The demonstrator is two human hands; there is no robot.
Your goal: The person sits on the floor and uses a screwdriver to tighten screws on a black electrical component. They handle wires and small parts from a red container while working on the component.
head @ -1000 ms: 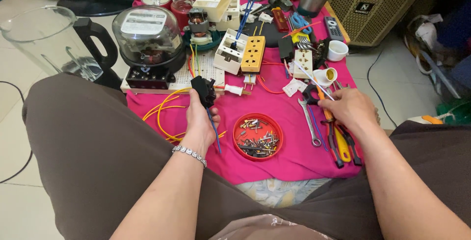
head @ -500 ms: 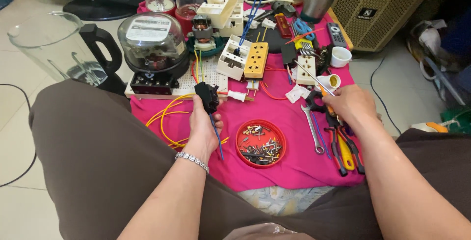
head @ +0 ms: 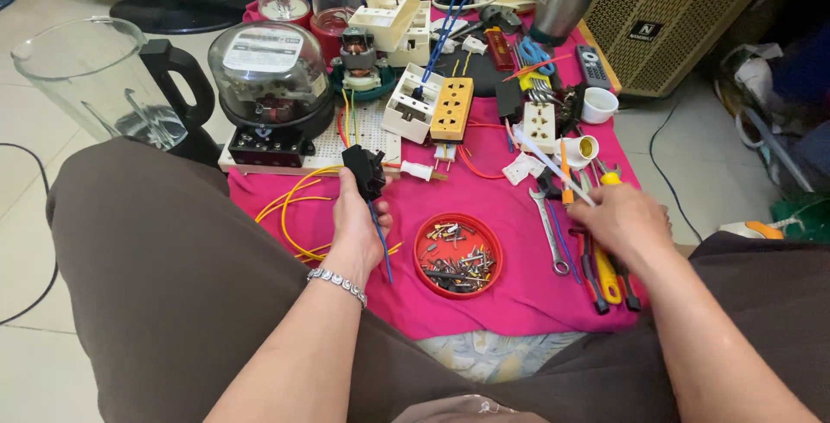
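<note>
The person sits on the floor with a pink cloth (head: 519,302) spread between the knees, and a red dish of screws (head: 457,256) near its middle is the handiest landmark. Just to the left of that dish the left hand (head: 359,228) is raised off the cloth, its fingers (head: 346,189) wrapped around a small black switch block (head: 365,170). The block stands roughly upright in the grip, its long axis pointing away from the person, and a thin blue wire (head: 379,241) trails down from it past the wrist, which wears a silver bracelet (head: 337,283).

To the right of the dish the right hand (head: 624,222) lies low over a cluster of hand tools: a spanner (head: 548,231), pliers with red and yellow handles (head: 603,272), and what looks like a white-handled tool (head: 553,168) poking out beyond the knuckles. Its fingers curl down among these, but from here I cannot tell whether they have closed on anything.

So the block sits across the dish from the right hand, and the tools lie directly under that hand. Beyond the dish lie a yellow socket strip (head: 452,109) and a round glass-domed meter (head: 270,73).
</note>
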